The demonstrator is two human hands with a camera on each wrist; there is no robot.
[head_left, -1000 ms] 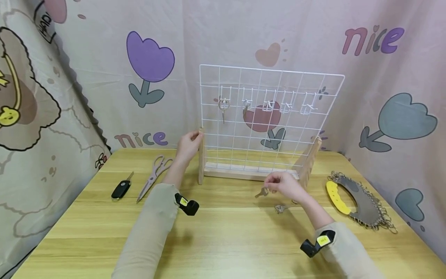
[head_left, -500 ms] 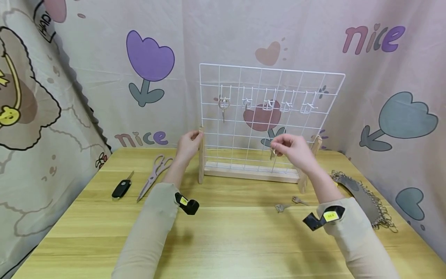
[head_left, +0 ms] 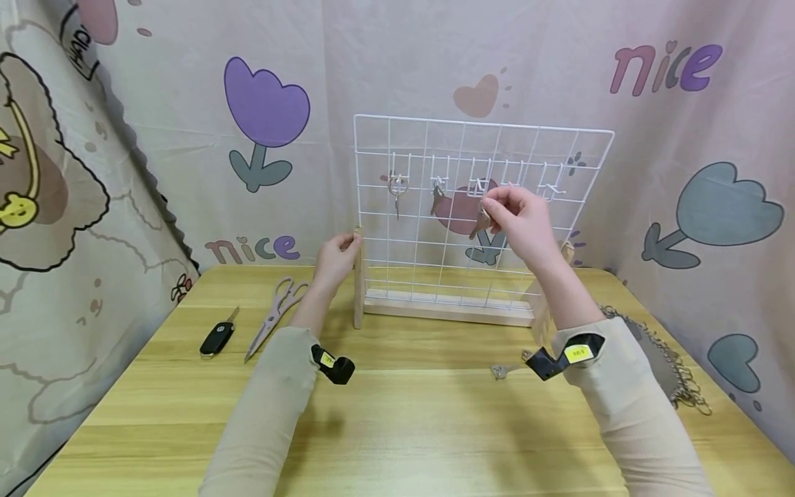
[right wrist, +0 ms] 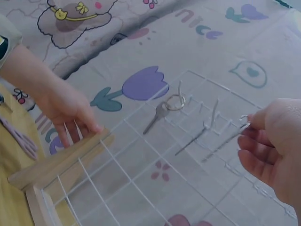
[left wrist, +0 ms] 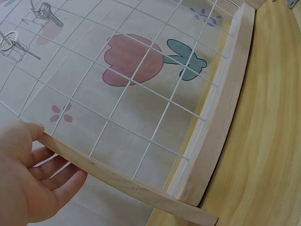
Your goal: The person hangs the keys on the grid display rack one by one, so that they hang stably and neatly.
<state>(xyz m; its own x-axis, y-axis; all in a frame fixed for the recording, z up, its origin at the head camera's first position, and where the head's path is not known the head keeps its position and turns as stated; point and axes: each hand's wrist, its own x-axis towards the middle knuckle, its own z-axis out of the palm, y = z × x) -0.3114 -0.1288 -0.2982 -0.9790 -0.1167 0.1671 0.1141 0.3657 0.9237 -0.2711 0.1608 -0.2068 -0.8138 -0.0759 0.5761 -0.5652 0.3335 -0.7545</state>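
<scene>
A white wire grid rack with wooden posts and a wooden base [head_left: 447, 314] stands on the table, hooks in a row across its upper part. My left hand [head_left: 335, 262] grips the top of its left wooden post [head_left: 359, 290], thumb on one side and fingers on the other. In front of the grid, close to the third hook [head_left: 477, 186], my right hand [head_left: 524, 228] pinches a key [head_left: 480, 224] that hangs tilted from the fingertips. One key on a ring [right wrist: 161, 112] hangs from the first hook, another key [head_left: 437, 198] from the second. The right hand covers the hooks farther right.
Two loose keys [head_left: 499, 371] lie on the table below the right forearm, one partly hidden. A black car key [head_left: 217, 338] and scissors [head_left: 273, 317] lie at left. At right, a grey curved plate [head_left: 652, 355] edged with metal rings is partly behind the right sleeve.
My right hand has lifted the key from just above the table up to the hook row. The left hand has stayed on the post.
</scene>
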